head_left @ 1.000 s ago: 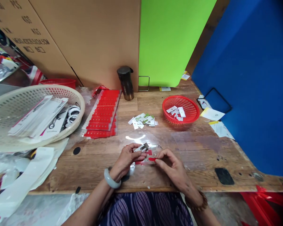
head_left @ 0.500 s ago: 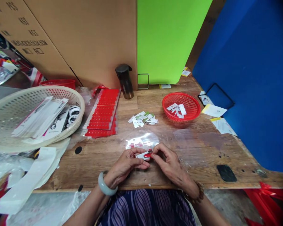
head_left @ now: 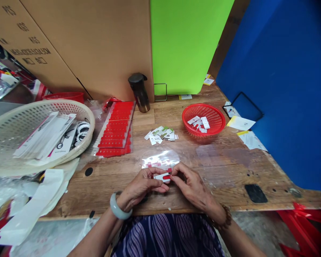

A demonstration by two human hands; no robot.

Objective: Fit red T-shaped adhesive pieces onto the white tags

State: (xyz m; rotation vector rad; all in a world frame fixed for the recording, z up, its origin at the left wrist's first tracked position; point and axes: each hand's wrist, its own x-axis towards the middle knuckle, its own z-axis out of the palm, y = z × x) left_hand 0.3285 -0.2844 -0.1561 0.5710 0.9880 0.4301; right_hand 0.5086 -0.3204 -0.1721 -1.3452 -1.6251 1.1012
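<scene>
Close to the table's front edge, my left hand [head_left: 147, 182] pinches a small white card [head_left: 159, 176] between thumb and fingers. A red piece [head_left: 166, 177] lies at the card's right end, with the fingertips of my right hand [head_left: 191, 184] closed on its outer tip. Just behind my hands is a clear plastic sheet [head_left: 160, 157] bearing a few red pieces. Farther back sits a loose pile of small white and green cards [head_left: 160, 135]. My fingers partly hide the card's left end.
A red basket [head_left: 216, 121] with several white cards stands at the right. Red-patterned sheets [head_left: 113, 132] in clear plastic lie left of the pile, beside a cream basket [head_left: 89, 142] of printed cards. A dark flask [head_left: 141, 94] stands at the back. A blue panel [head_left: 278, 89] borders the right.
The red piece now lies flatter along the white card, where it was tilted before. Both hands keep their grip in nearly the same place. The view has shifted slightly.
</scene>
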